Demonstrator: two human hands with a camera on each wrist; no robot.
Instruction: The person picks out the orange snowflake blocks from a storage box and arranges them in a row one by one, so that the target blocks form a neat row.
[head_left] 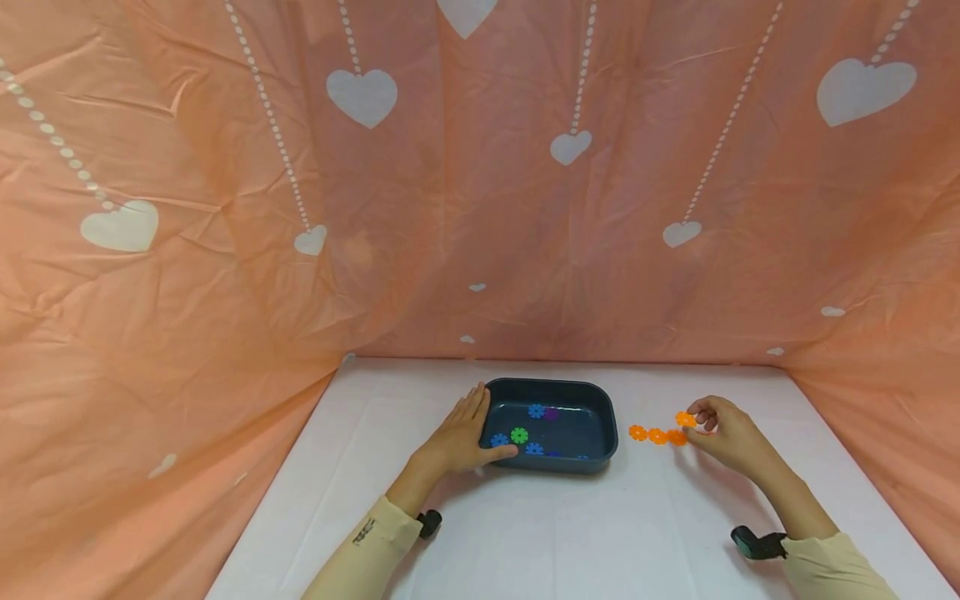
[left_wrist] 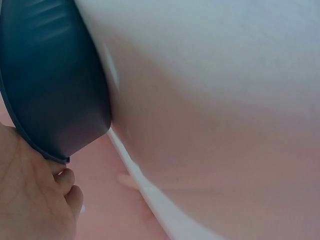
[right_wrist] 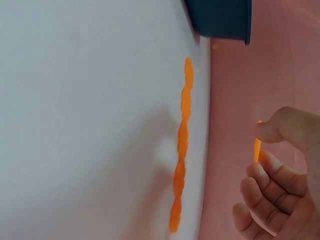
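Note:
A dark blue tray (head_left: 551, 465) stands on the white table. My left hand (head_left: 457, 439) rests against its left end, fingers straight along the side and thumb across the near rim; the left wrist view shows the palm side by the tray wall (left_wrist: 55, 85). My right hand (head_left: 726, 429) pinches an orange flower-shaped disc (head_left: 685, 419) between thumb and forefinger. In the right wrist view that disc (right_wrist: 257, 147) appears edge-on, above the table. Below it, a row of several orange discs (head_left: 657, 436) lies right of the tray, partly hidden by the right hand.
Inside the tray lie a green disc (head_left: 519, 435), several blue discs (head_left: 536, 411) and a purple one (head_left: 551, 413). A peach curtain with white hearts (head_left: 450, 208) hangs behind and at both sides of the white table (head_left: 570, 542). Both wrists wear black cameras (head_left: 757, 544).

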